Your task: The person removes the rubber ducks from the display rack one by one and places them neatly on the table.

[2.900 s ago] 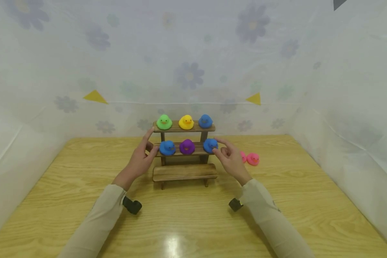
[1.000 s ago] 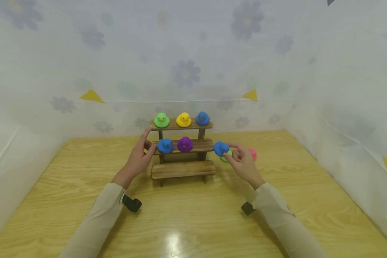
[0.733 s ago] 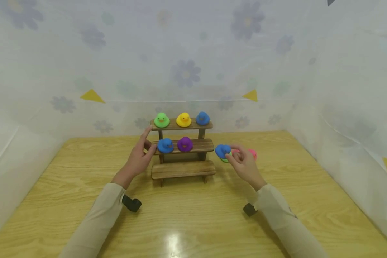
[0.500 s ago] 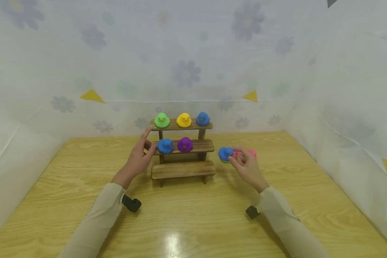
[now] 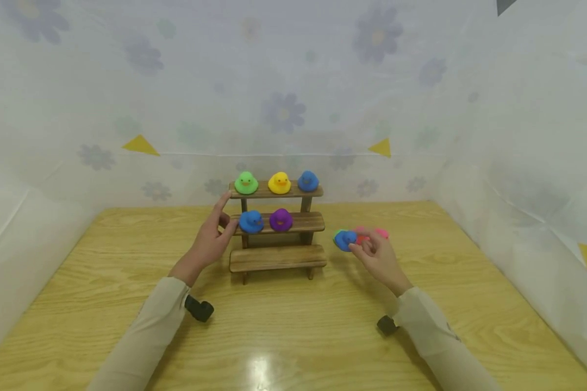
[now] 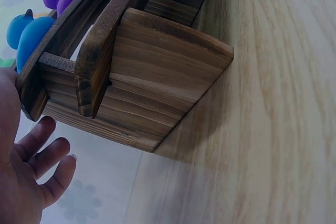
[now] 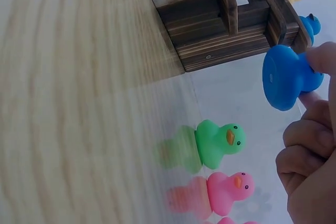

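My right hand (image 5: 379, 260) pinches a blue rubber duck (image 5: 344, 240) between thumb and index finger, right of the wooden three-step stand (image 5: 278, 258). In the right wrist view this duck (image 7: 283, 77) is held off the table. My left hand (image 5: 209, 239) rests at the stand's left end, index finger by the top step and thumb by the middle one. Its other fingers hang loosely in the left wrist view. A blue duck (image 5: 251, 222) and a purple duck (image 5: 281, 220) sit on the middle step. Green (image 5: 246, 183), yellow (image 5: 279, 183) and blue ducks (image 5: 308, 181) line the top step.
On the table right of the stand, a green duck (image 7: 218, 142) and a pink duck (image 7: 230, 190) stand in a row, with another pink duck (image 5: 382, 233) beyond. The right hand partly hides them in the head view. A flowered white sheet (image 5: 283, 70) hangs behind.
My right hand has lifted the blue duck off the middle step's right end and moved it right and down, in front of the green duck. My left hand stays at the stand.
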A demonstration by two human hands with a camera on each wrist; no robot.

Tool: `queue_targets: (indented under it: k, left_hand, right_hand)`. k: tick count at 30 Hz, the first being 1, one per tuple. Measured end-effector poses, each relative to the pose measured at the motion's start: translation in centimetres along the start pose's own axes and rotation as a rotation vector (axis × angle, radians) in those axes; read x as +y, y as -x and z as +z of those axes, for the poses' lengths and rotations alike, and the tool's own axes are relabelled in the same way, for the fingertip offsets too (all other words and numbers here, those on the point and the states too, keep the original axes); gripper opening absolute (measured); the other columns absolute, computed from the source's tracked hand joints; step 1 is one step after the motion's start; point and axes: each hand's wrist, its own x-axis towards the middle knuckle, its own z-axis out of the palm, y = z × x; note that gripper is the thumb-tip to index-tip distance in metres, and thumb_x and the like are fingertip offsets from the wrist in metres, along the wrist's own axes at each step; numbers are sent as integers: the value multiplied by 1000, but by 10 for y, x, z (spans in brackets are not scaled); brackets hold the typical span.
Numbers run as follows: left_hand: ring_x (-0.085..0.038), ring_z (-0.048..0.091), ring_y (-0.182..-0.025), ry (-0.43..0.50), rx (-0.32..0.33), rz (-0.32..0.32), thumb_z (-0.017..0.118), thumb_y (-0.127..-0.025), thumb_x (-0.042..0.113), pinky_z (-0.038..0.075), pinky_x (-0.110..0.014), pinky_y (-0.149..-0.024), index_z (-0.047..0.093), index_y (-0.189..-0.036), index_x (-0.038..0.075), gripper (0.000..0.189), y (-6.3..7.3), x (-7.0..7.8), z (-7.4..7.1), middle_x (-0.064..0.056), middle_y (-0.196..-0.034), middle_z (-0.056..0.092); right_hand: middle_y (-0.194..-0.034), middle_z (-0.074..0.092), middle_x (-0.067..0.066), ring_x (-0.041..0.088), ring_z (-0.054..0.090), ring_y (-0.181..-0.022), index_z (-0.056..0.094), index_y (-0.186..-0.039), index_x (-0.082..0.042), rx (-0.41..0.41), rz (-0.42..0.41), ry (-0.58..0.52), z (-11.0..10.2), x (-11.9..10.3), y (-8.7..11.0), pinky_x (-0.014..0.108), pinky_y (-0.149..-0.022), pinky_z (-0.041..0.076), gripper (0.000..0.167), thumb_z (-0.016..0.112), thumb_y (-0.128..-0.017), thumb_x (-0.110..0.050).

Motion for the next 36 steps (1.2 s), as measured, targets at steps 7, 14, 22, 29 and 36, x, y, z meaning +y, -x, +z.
queue_targets:
  k: [7,14,22,29,36]
  left_hand:
    - [-17,45,-75,13,12,-4,47,-102,13,39,-26,-57,17,-156,20,62,0,0,1,-10,-89,48]
    - [-16,45,-75,14,10,4,47,-102,13,40,-27,-57,16,-156,21,62,0,1,1,-9,-89,49]
    - [-17,45,-75,19,6,1,46,-102,14,40,-27,-58,16,-156,21,63,0,1,0,-9,-89,48]
    - [-18,46,-76,21,-2,-10,46,-102,15,41,-28,-58,15,-156,23,63,0,1,1,-9,-90,49]
    - [-18,46,-76,17,-2,-13,46,-102,16,42,-28,-59,14,-156,24,64,1,2,0,-9,-90,49]
  right_hand:
    - [-55,30,-6,-1,25,-48,60,-114,12,-55,33,28,-4,5,0,18,-46,27,27,64,-90,0]
    - [-58,31,-5,1,26,-50,60,-116,11,-104,89,87,-7,9,0,20,-52,28,31,66,-90,-5]
    - [-61,33,-3,2,28,-52,59,-117,10,-154,146,130,-9,8,-1,21,-55,31,33,66,-91,-8]
    - [-60,34,-3,2,29,-50,62,-114,2,-219,175,84,-11,15,1,20,-50,31,26,66,-91,-10]
    - [-59,33,-3,4,29,-49,61,-116,2,-229,194,67,-7,40,0,21,-49,31,29,67,-91,-12]
